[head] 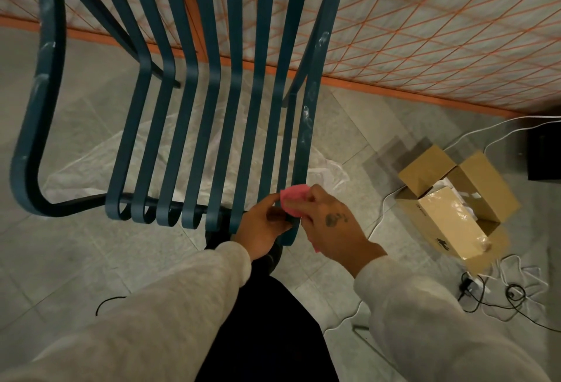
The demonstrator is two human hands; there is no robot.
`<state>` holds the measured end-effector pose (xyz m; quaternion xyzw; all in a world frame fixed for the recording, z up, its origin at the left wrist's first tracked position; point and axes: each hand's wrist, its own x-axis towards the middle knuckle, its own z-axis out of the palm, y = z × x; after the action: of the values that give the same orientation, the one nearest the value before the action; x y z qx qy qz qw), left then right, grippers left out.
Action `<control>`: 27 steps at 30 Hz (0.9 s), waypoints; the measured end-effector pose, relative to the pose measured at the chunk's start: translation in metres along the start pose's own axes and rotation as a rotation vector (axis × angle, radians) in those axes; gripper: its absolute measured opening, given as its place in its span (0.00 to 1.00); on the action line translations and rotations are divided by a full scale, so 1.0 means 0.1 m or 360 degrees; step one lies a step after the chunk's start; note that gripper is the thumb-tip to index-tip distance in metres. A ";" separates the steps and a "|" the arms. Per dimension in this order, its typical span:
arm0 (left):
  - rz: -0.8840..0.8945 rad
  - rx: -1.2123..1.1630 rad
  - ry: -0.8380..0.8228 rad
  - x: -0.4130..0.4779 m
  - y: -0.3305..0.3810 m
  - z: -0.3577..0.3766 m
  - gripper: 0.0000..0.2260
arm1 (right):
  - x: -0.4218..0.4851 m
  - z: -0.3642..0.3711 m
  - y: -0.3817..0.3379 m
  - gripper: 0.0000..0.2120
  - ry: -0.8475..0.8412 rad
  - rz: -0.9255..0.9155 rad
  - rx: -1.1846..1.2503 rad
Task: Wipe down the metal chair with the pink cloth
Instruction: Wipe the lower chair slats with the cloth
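A dark blue metal chair (188, 114) with long flat slats fills the upper left and middle of the view, its curled slat ends nearest me. White smudges mark its right-hand slat and left frame. The pink cloth (293, 199) is folded small at the near end of the rightmost slat. My right hand (331, 226) grips the cloth from the right, and my left hand (262, 226) pinches its left edge beside the slat end. Part of the cloth is hidden behind my right hand.
A clear plastic sheet (91, 172) lies on the tiled floor under the chair. An open cardboard box (455, 199) sits to the right, with white and black cables (498, 290) around it. An orange-gridded panel (425, 32) runs along the back.
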<state>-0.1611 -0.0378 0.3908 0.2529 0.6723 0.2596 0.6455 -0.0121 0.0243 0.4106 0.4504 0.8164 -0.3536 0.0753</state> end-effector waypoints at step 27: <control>0.0096 0.0297 -0.0002 -0.02 0.09 0.06 0.24 | -0.23 0.17 -0.08 0.15 0.0250 0.0250 0.0567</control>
<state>-0.1553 -0.0326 0.3985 0.3321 0.6853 0.2149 0.6115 -0.0083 -0.0050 0.4123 0.5451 0.7067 -0.4492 -0.0421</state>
